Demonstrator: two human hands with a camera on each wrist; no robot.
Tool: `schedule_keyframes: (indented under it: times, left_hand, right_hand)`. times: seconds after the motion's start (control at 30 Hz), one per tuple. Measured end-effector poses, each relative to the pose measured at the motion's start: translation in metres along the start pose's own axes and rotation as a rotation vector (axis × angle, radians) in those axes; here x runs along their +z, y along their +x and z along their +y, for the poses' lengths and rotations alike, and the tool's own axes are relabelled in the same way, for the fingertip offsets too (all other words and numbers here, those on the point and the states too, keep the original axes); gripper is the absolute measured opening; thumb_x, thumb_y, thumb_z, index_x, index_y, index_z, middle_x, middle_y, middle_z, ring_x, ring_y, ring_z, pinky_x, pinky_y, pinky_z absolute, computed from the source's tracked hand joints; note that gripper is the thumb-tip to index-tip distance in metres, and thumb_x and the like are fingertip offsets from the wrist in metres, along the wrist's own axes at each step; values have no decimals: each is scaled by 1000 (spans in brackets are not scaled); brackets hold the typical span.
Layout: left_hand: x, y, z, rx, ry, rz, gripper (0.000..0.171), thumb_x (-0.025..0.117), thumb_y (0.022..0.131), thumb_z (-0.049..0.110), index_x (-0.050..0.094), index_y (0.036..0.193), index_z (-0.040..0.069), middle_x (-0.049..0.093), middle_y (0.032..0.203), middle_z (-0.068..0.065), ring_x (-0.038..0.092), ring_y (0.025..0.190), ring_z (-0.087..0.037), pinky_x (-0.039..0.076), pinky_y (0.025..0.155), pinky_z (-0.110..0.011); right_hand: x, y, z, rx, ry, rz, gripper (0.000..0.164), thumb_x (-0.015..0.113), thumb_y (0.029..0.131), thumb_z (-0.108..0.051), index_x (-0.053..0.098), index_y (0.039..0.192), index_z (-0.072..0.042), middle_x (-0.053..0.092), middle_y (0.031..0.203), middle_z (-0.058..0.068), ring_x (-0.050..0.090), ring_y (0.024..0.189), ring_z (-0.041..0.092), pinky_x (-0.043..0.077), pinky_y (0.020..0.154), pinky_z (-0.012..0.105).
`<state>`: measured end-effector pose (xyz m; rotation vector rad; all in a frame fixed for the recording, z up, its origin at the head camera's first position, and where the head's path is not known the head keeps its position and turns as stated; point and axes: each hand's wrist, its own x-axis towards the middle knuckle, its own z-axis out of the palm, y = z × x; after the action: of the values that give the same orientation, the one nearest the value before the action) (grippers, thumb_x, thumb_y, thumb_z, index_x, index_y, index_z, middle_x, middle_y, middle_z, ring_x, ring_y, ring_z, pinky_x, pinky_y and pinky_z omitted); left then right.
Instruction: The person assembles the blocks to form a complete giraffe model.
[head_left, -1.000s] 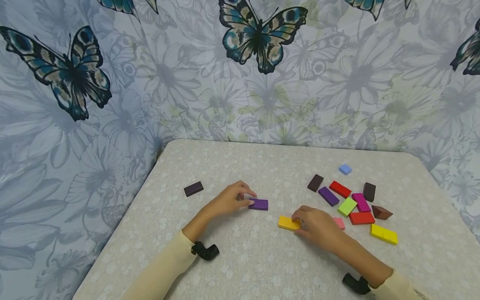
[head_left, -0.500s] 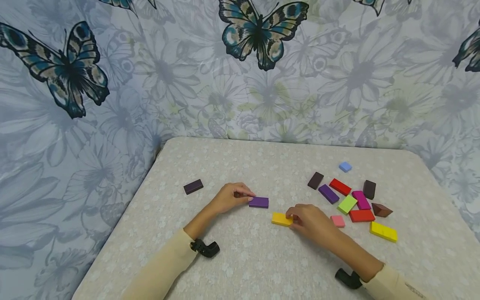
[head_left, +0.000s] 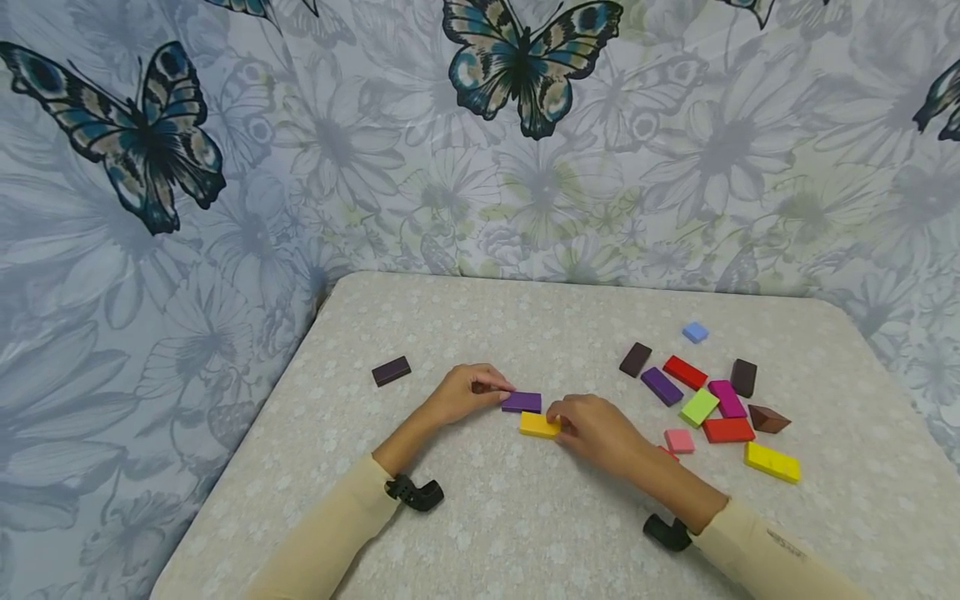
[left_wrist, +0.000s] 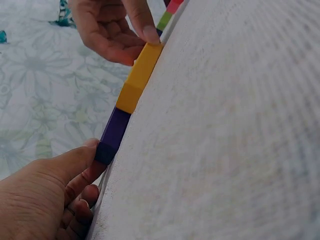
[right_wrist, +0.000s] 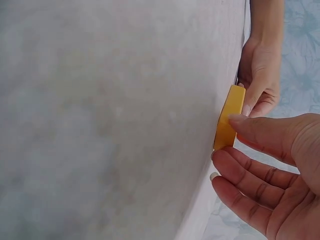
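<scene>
A purple block lies flat near the middle of the table, its left end pinched between thumb and fingers of my left hand. Just in front of it, on the near side, is a yellow block, gripped at its right end by my right hand. The two blocks lie roughly parallel and very close in the head view. From the left wrist, the yellow block overlaps the far part of the purple block. In the right wrist view my thumb presses the yellow block and hides part of it.
A dark brown block lies alone at the left. To the right is a loose group of several blocks, among them a lime green block, a pink block and a yellow block. A blue block sits farthest back.
My right hand has moved left with the yellow block, bringing it beside the purple one. The pink block and part of a red one have come into view behind it. My left hand stays put.
</scene>
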<state>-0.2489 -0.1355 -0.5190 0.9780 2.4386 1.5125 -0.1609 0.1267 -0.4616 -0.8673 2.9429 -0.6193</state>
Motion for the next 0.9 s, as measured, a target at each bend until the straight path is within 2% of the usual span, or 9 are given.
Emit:
schedule_keyframes:
  times: [0.13,0.2,0.27,0.37,0.43,0.5,0.73,0.9]
  left_hand:
    - [2,1,2,3,-14,-3,16,75,93,9,80,107,5,73,99,-8,48,70,-20,36,60,-23]
    - [1,1,10,4,-20,-12,16,73,93,4,79,107,1,73,100,-13,48,71,-24,35,61,-23]
    - [1,1,10,6,-24,-17,16,73,93,4,79,108,1,73,100,-14,48,71,-24,35,61,-23]
    - [0,1,8,10,-17,-24,16,74,93,8,80,108,5,73,100,-8,49,71,-20,37,61,-23]
    - [1,2,0,13,-8,-21,17,75,93,12,80,109,10,73,100,-2,49,71,-15,38,61,-22]
    - [0,2,-1,13,-4,-23,17,74,94,14,81,109,12,73,100,2,49,70,-12,38,61,-22]
    - [-1,0,-3,14,-6,-40,22,78,92,19,80,113,15,71,102,5,51,73,-14,41,63,-24]
    - [-2,-2,-3,55,31,-84,33,84,85,23,78,117,16,69,107,4,53,75,-16,44,65,-26]
  right_hand:
    - [1,6,-3,-24,-4,5,24,86,80,-8,75,102,-8,68,84,-1,56,72,10,51,68,28]
    - [2,9,-5,-29,-9,3,24,86,81,-8,75,102,-8,69,84,0,56,72,10,51,68,28]
    - [3,12,-6,-34,-15,1,23,86,81,-9,75,102,-8,69,85,0,57,71,10,51,68,28]
    - [5,16,-9,-42,-41,-3,23,86,82,-10,76,103,-8,71,87,1,57,71,10,51,68,28]
    - [6,18,-11,-43,-57,-4,23,86,82,-11,76,103,-7,71,89,1,57,72,10,51,69,28]
    - [6,21,-14,-40,-70,-7,24,85,83,-12,76,104,-8,72,91,1,57,73,10,52,70,29]
    - [8,25,-18,-22,-60,-7,24,85,82,-10,76,104,-6,74,94,4,61,76,13,54,72,31]
    - [2,22,-18,-14,-9,15,20,84,85,-15,76,102,-7,68,83,-2,57,70,10,51,66,28]
